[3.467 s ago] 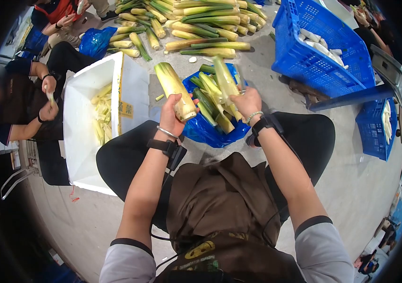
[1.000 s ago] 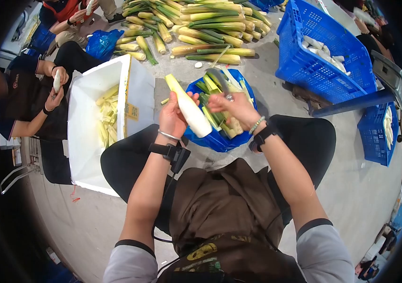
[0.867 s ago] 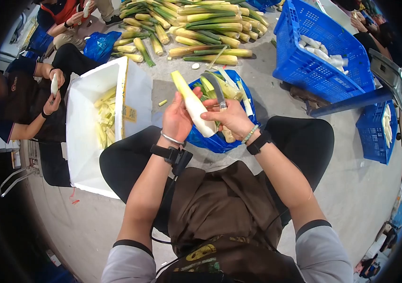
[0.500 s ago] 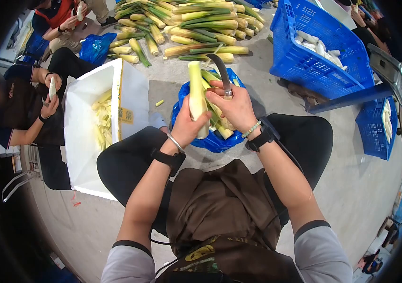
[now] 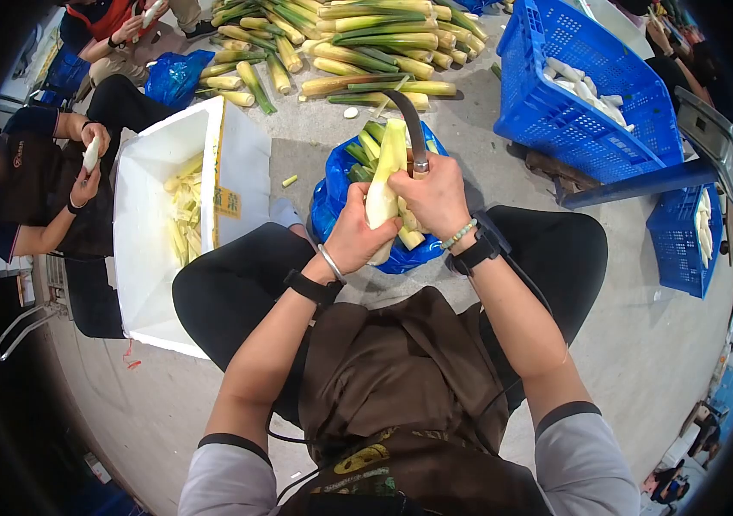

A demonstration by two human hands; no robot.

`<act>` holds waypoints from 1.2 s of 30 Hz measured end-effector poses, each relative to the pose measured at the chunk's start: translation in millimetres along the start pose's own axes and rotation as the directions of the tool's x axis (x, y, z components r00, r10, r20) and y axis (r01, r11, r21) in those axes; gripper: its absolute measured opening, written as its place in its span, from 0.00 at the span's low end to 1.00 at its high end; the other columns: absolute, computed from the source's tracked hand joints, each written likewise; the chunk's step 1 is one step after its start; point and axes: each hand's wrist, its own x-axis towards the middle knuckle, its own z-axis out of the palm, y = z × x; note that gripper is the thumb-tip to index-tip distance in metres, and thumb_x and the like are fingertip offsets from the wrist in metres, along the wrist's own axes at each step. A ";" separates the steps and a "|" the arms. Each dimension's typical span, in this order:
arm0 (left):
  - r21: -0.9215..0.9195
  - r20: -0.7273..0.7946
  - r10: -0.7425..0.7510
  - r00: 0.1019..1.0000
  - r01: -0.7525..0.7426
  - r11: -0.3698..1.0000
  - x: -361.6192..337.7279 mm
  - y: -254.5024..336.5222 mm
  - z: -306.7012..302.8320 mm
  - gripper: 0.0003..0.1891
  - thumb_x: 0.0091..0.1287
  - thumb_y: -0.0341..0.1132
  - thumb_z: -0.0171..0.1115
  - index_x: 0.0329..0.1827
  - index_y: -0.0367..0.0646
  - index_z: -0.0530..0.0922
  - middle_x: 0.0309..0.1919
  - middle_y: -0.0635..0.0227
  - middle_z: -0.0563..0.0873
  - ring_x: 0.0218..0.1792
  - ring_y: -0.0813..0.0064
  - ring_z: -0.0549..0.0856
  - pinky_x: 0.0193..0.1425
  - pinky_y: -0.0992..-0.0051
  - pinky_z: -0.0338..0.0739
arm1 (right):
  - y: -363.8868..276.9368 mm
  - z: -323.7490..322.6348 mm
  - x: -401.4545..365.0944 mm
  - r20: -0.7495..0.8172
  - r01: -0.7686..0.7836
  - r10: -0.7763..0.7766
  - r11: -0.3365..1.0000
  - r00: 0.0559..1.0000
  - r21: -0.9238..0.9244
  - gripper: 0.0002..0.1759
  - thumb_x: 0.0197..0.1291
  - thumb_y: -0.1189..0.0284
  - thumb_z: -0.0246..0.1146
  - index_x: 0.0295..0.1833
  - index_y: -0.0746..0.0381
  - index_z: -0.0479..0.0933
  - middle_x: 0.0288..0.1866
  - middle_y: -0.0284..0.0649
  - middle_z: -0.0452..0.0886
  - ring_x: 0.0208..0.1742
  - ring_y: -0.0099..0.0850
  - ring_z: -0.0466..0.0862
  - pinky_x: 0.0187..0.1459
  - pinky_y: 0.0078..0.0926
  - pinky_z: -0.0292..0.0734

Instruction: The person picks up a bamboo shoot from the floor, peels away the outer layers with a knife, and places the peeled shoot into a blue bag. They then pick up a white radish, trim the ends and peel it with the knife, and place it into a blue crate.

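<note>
My left hand (image 5: 359,230) is wrapped round the lower part of a pale green-white water bamboo shoot (image 5: 387,176), which stands tilted in front of me. In my right hand (image 5: 433,196) is a curved knife (image 5: 412,120), its dark blade pointing up and away, close beside the shoot. My right thumb presses on the shoot's side. Beneath both hands, a blue plastic bag (image 5: 326,206) holds green and pale leaf trimmings (image 5: 368,148), partly hidden by my hands.
Unpeeled shoots (image 5: 383,39) are heaped on the floor ahead. On the left stands a white foam box (image 5: 138,258) with peelings; a co-worker (image 5: 48,185) sits beyond it. Blue crates (image 5: 525,103) with white shoots stand at right, near a metal scale (image 5: 703,125).
The shoot has shifted right, leaning toward the knife, and my right thumb now presses on it. A small white piece now lies on the floor near the heap.
</note>
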 end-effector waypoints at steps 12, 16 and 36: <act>-0.490 0.168 -0.183 0.969 0.243 0.837 -4.5 15.9 0.7 0.34 0.57 0.36 0.72 0.58 0.40 0.57 0.40 0.61 0.77 0.34 0.72 0.83 0.36 0.72 0.81 | 12.8 0.5 1.9 0.065 -0.196 0.185 0.907 0.981 0.374 0.15 0.49 0.74 0.64 0.41 0.74 0.80 0.29 0.40 0.83 0.26 0.24 0.82 0.26 0.21 0.75; -0.283 0.001 -0.010 1.000 0.010 0.959 2.4 -1.5 4.6 0.39 0.52 0.32 0.75 0.59 0.38 0.54 0.44 0.60 0.77 0.45 0.69 0.82 0.50 0.72 0.79 | 17.4 1.2 5.2 0.087 -0.331 0.328 0.834 0.941 0.442 0.16 0.52 0.71 0.66 0.42 0.72 0.80 0.29 0.40 0.83 0.25 0.22 0.81 0.20 0.19 0.74; 0.573 -0.228 0.315 0.921 -0.135 0.808 1.9 4.5 9.1 0.43 0.49 0.27 0.75 0.62 0.35 0.53 0.52 0.48 0.75 0.53 0.53 0.79 0.54 0.65 0.74 | 6.9 8.2 -6.4 0.086 -0.225 0.210 0.944 0.974 0.242 0.15 0.57 0.70 0.64 0.42 0.73 0.79 0.30 0.39 0.82 0.21 0.19 0.78 0.21 0.16 0.74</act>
